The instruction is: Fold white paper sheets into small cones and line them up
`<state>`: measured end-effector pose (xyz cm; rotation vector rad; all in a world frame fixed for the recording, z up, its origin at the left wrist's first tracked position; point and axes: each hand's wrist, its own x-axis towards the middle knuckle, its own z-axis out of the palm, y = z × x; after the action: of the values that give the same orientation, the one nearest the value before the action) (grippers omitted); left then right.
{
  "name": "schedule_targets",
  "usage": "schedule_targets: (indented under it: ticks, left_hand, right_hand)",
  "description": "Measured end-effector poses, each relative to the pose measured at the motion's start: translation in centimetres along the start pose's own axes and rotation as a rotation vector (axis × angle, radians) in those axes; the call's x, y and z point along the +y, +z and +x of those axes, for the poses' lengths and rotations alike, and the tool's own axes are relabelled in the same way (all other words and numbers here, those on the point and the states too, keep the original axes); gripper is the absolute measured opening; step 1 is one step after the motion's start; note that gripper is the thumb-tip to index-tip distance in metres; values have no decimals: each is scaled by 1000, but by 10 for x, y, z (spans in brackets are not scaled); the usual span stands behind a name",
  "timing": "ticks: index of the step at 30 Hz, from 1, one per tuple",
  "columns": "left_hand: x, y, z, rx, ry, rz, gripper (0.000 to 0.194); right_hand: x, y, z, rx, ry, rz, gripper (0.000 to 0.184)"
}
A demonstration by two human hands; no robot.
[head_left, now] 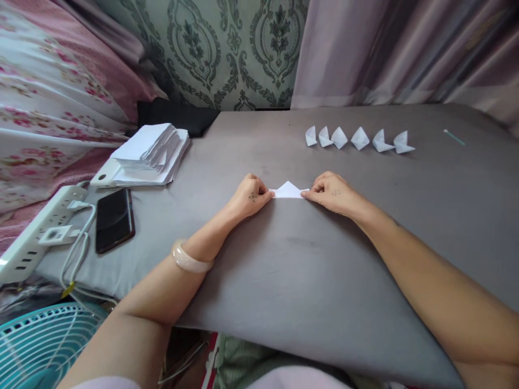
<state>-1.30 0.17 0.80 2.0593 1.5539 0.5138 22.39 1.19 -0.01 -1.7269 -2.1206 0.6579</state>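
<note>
Between my two hands is a small piece of folded white paper [288, 190], with a triangular peak at the top and a straight lower edge. My left hand [254, 195] pinches its left end between thumb and fingers. At the right end, my right hand [329, 192] pinches it the same way. The paper is held low over the grey cloth surface [292, 259]. Beyond my right hand stands a row of several folded white paper boats [360, 139].
A stack of white paper [148, 151] lies at the left, near a dark phone [115, 220]. A white power strip [44, 229] with plugged-in cables runs along the left edge, above a turquoise fan [48, 346]. A thin stick [454, 137] lies at the far right.
</note>
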Motion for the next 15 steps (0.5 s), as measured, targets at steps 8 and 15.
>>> schedule_targets:
  ticks: [8, 15]
  left_hand:
    - [-2, 13, -5, 73, 302, 279, 37]
    - [17, 12, -11, -139, 559, 605, 32]
  right_hand:
    - [10, -1, -2, 86, 23, -15, 21]
    - [-21, 15, -28, 212, -321, -141, 28]
